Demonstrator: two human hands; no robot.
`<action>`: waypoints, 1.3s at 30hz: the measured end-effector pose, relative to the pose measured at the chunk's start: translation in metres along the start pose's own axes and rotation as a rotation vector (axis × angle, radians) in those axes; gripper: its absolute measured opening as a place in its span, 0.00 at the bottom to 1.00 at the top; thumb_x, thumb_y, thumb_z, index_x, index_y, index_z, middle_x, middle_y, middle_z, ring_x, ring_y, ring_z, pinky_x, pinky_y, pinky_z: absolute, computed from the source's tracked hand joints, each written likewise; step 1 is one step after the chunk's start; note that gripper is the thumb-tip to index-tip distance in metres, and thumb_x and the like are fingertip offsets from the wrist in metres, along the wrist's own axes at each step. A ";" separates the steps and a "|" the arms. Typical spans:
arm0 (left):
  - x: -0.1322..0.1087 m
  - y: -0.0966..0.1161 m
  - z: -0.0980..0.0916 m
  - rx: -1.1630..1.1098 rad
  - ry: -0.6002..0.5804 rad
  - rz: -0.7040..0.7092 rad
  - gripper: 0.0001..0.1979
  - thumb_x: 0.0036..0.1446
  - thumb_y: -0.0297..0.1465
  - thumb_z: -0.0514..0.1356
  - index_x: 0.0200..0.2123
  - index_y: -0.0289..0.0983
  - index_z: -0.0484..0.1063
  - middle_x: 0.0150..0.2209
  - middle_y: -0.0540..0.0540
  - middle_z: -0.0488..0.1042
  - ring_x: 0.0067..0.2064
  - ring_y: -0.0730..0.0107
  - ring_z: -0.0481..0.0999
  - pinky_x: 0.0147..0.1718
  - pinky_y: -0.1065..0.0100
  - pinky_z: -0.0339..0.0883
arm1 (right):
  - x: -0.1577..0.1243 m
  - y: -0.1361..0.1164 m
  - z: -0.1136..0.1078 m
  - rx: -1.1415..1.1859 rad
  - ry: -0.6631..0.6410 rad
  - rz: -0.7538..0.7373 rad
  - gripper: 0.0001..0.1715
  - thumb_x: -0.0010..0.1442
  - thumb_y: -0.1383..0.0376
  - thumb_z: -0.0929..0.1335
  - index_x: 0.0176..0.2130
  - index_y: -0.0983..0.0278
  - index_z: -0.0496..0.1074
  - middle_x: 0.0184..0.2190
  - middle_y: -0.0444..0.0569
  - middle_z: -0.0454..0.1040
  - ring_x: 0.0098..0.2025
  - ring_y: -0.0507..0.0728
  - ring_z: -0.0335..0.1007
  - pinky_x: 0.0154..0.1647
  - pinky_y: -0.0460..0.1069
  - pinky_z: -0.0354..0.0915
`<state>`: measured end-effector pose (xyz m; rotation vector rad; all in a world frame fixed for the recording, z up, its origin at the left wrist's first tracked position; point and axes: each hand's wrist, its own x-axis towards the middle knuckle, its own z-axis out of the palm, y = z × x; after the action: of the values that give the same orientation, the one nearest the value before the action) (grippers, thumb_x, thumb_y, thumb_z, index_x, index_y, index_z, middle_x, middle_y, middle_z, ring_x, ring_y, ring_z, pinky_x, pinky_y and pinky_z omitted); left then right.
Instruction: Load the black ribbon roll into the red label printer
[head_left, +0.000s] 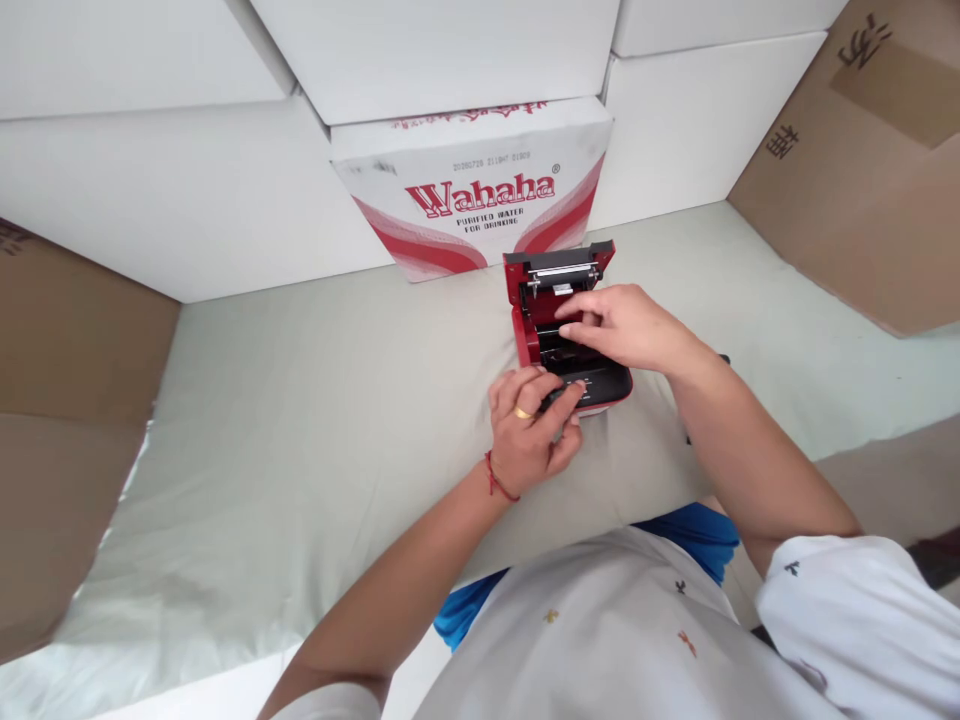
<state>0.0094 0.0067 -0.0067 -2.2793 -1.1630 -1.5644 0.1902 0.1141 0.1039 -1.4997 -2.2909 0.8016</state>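
A red and black label printer (609,385) stands on the cloth with its lid (559,262) raised, so that a roller and the inner bay show. My left hand (529,425) is closed on the printer's front left corner, one finger lying on the black front panel near small white markings. Over the bay, my right hand (619,325) has its thumb and forefinger slightly apart, fingertips reaching inside. No object shows between them, though its other fingers are partly hidden. A small white piece (563,289) shows under the lid's roller.
A white and red water carton (480,200) stands just behind the printer, among stacked white boxes (187,200). Brown cartons flank the pale green cloth (315,400), one left (67,430) and one right (862,190). Something dark (724,358) peeks out behind my right forearm.
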 end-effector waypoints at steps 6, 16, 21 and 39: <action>0.002 0.002 0.001 0.028 0.042 -0.007 0.26 0.63 0.26 0.63 0.63 0.44 0.76 0.48 0.42 0.78 0.55 0.53 0.76 0.59 0.52 0.69 | -0.025 0.018 -0.018 0.292 0.213 -0.146 0.15 0.70 0.56 0.72 0.43 0.61 0.86 0.32 0.45 0.80 0.33 0.55 0.71 0.37 0.50 0.65; 0.000 -0.010 -0.002 0.101 0.152 -0.131 0.27 0.66 0.33 0.62 0.67 0.41 0.67 0.55 0.38 0.71 0.63 0.48 0.70 0.63 0.45 0.71 | -0.054 0.014 0.006 -0.107 0.192 -0.518 0.13 0.76 0.65 0.69 0.52 0.61 0.84 0.49 0.54 0.80 0.48 0.60 0.79 0.46 0.53 0.73; -0.002 0.001 -0.005 0.134 0.161 0.044 0.23 0.67 0.34 0.61 0.64 0.42 0.72 0.49 0.41 0.74 0.57 0.52 0.74 0.58 0.50 0.73 | -0.078 0.016 0.020 -0.191 0.259 -0.611 0.14 0.77 0.68 0.67 0.49 0.64 0.84 0.42 0.53 0.80 0.42 0.58 0.73 0.40 0.52 0.72; 0.005 0.009 -0.006 0.166 0.042 0.140 0.18 0.60 0.22 0.65 0.52 0.44 0.83 0.37 0.46 0.82 0.44 0.60 0.79 0.48 0.56 0.63 | -0.005 0.029 -0.030 -0.093 0.567 -0.452 0.26 0.82 0.49 0.63 0.68 0.53 0.76 0.68 0.53 0.76 0.71 0.68 0.70 0.72 0.67 0.64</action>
<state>0.0117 -0.0003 0.0029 -2.1606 -1.0557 -1.4034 0.2299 0.1273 0.1113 -1.0003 -2.1066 0.1201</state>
